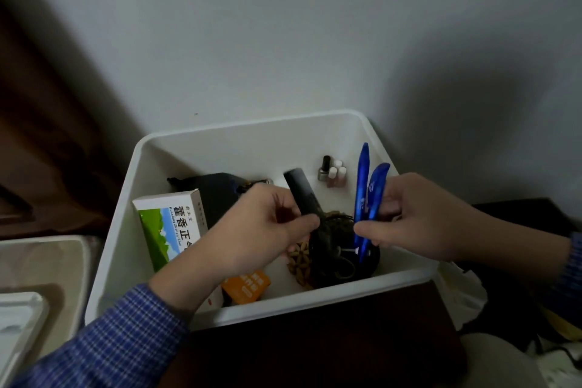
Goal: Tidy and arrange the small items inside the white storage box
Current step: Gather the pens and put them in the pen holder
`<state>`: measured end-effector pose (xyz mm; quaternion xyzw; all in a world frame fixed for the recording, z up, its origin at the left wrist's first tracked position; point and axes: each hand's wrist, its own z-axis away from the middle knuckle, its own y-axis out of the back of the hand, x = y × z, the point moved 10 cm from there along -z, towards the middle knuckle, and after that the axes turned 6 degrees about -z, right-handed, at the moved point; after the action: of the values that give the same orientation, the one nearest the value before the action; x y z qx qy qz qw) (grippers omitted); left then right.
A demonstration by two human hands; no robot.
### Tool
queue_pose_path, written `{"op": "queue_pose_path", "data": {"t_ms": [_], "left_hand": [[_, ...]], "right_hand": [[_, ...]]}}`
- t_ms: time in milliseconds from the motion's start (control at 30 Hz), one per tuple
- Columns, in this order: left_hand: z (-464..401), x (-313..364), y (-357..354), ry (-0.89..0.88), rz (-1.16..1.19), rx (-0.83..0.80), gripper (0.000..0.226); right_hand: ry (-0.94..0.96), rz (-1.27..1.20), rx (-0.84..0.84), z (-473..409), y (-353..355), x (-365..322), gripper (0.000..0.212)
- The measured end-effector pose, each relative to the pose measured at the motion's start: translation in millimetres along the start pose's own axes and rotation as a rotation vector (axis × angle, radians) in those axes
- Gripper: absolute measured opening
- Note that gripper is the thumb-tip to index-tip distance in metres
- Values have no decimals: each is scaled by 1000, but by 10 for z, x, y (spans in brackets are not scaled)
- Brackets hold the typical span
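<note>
The white storage box (406,274) sits against the wall, and the sorting looks only partly done. At its far right a few small bottles (331,172) stand upright together, which reads as one finished group. The rest is loose: a green and white carton (171,227) leans against the left wall, a dark pouch (217,195) lies behind it, an orange packet (247,287) lies near the front, and a dark tangled bundle (333,249) with wooden beads (299,257) fills the middle. The left hand (261,230) is curled round a dark tube (300,194), held tilted above the middle. The right hand (419,220) pinches two blue pens (365,198) between thumb and fingers, upright over the right side. By my judgement, both handfuls need places, and the middle clutter is left to settle.
</note>
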<state>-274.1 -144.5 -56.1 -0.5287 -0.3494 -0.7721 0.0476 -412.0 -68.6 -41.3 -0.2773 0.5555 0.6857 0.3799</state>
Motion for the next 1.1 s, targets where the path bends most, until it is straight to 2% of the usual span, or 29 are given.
{"op": "queue_pose_path", "data": {"t_ms": [233,300,367,467,600,800,867,933,1000,1100], "left_hand": [[3,-24,-388,4,-267,-199,9],[19,56,-377,-43,-253,-219,25],[6,142,-262,-85,-132,-145,39],[-58,227,-126,-88,81,-34,40],[-147,427,-168,-165,-99,43,20],[-121,421,-129,-229,90,106,8],[-98,354,-73,-216,91,139,7],[-90,299,-46,-213,47,140,6],[-86,260,-43,-212,6,120,3],[-84,224,-68,-230,-30,87,3]], "right_hand": [[-25,-24,-26,44,-70,65,9],[-25,-9,-33,42,-83,63,9],[-33,8,-40,42,-98,76,12],[-31,26,-40,44,-107,84,16],[-1,46,-52,54,-131,21,10],[-6,61,-35,114,33,-22,15],[-44,-76,19,154,211,-29,18],[-89,-196,85,215,372,-17,27],[-96,-195,155,279,494,-60,42],[-40,-163,199,331,563,-181,52]]}}
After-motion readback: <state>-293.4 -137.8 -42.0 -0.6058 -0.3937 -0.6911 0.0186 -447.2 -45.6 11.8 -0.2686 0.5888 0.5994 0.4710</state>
